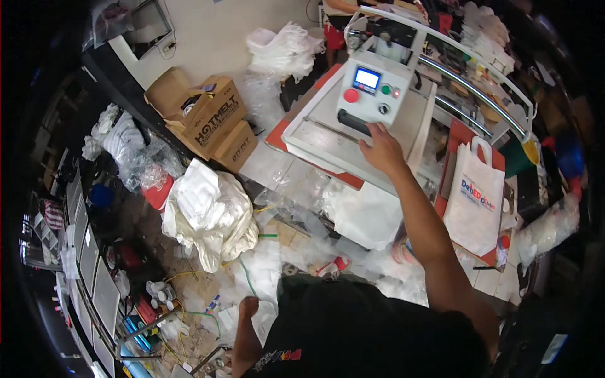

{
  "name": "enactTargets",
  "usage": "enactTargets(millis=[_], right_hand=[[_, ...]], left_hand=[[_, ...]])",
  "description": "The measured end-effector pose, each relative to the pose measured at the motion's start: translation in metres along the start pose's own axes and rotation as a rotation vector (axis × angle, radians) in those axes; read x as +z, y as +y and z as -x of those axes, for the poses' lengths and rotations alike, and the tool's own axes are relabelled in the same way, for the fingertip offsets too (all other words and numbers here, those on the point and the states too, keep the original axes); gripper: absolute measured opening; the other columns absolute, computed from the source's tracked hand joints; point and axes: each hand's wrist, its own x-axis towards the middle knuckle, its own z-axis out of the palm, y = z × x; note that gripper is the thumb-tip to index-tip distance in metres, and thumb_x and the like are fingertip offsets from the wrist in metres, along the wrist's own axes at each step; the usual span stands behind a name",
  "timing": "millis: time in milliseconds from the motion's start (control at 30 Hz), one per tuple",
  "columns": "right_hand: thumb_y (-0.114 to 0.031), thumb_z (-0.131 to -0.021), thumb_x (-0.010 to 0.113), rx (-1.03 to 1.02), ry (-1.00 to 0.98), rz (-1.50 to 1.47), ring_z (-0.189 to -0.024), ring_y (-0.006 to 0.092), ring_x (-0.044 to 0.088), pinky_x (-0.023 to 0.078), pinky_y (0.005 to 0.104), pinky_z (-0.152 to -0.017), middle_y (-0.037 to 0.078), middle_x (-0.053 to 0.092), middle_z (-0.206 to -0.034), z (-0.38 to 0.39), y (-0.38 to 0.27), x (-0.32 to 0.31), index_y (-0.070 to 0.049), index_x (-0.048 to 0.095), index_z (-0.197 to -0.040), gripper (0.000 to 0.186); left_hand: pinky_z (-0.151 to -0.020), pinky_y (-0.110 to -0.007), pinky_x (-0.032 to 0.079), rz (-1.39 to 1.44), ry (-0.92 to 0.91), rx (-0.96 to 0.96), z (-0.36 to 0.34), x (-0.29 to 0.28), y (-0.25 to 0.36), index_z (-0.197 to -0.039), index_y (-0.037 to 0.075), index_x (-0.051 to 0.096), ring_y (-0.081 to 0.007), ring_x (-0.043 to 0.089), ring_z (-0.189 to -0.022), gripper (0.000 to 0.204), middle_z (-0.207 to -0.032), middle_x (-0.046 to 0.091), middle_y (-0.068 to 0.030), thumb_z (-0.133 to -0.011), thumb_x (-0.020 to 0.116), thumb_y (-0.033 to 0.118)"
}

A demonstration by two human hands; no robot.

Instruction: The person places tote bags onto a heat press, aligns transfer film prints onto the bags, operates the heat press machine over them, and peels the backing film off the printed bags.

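A white heat press head (375, 85) with a lit screen, a red button and a green button stands over a pale flat platen (315, 142). My right hand (382, 150) reaches up to the right end of its black handle (353, 121), fingers at the handle and thumb apart, below it. My left hand (248, 307) hangs low beside my body with fingers curled in; nothing shows in it. To the right of the press, a white printed carrier bag (474, 198) lies on a red board (498, 160).
Cardboard boxes (214, 113) stand left of the press. A big white plastic sack (208, 214) and clear wrap cover part of the floor. Curved metal rails (472, 88) run at the right. Cables (246, 277) trail near my left hand, and racks of frames (104, 296) line the left side.
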Motion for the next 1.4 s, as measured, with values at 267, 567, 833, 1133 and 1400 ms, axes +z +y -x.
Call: enactTargets(millis=[267, 567, 833, 1133, 1400], right_hand=[[-0.026, -0.084, 0.063, -0.087, 0.087, 0.019, -0.118, 0.0391, 0.05, 0.045, 0.043, -0.098, 0.015, 0.047, -0.137, 0.017, -0.039, 0.016, -0.006, 0.047, -0.136, 0.058], [-0.015, -0.081, 0.067, 0.032, 0.175, -0.15, -0.114, 0.0348, 0.053, 0.045, 0.0415, -0.096, 0.016, 0.054, -0.12, 0.24, 0.025, -0.02, -0.005, 0.057, -0.114, 0.036], [-0.009, -0.08, 0.068, 0.22, 0.279, -0.097, -0.094, 0.0332, 0.063, 0.052, 0.0396, -0.081, 0.018, 0.063, -0.103, 0.32, 0.171, -0.093, -0.002, 0.061, -0.106, 0.028], [-0.017, -0.08, 0.067, 0.446, 0.293, 0.101, -0.101, 0.0362, 0.061, 0.048, 0.0421, -0.092, 0.016, 0.065, -0.107, 0.321, 0.397, -0.17, -0.003, 0.065, -0.105, 0.029], [-0.017, -0.081, 0.059, 0.436, 0.183, 0.499, -0.105, 0.0351, 0.06, 0.046, 0.0442, -0.095, 0.017, 0.065, -0.11, 0.269, 0.534, -0.183, -0.004, 0.066, -0.108, 0.031]], left_hand=[[-0.07, -0.047, 0.053, 0.242, -0.047, -0.137, 0.152, 0.115, 0.03, -0.075, 0.011, 0.064, -0.0344, 0.066, -0.077, 0.009, -0.078, 0.067, -0.0131, -0.071, 0.07, 0.018], [-0.048, -0.036, 0.048, 0.855, -0.348, -0.49, 0.247, 0.157, 0.066, -0.086, 0.011, 0.063, -0.0215, 0.062, -0.059, 0.009, -0.072, 0.062, -0.007, -0.085, 0.058, 0.018], [-0.044, -0.033, 0.045, 0.996, -0.319, -0.864, 0.183, 0.114, 0.095, -0.095, 0.006, 0.065, -0.019, 0.058, -0.052, 0.023, -0.071, 0.063, -0.0083, -0.088, 0.051, 0.022], [-0.043, -0.028, 0.043, 1.006, -0.078, -0.732, 0.055, 0.035, 0.285, -0.102, 0.006, 0.065, -0.0144, 0.061, -0.059, 0.023, -0.084, 0.066, -0.0041, -0.088, 0.058, 0.023], [-0.047, -0.029, 0.047, 0.666, -0.203, -0.388, 0.055, 0.015, 0.416, -0.096, 0.005, 0.068, -0.0145, 0.061, -0.056, 0.022, -0.072, 0.06, -0.0037, -0.087, 0.057, 0.023]])
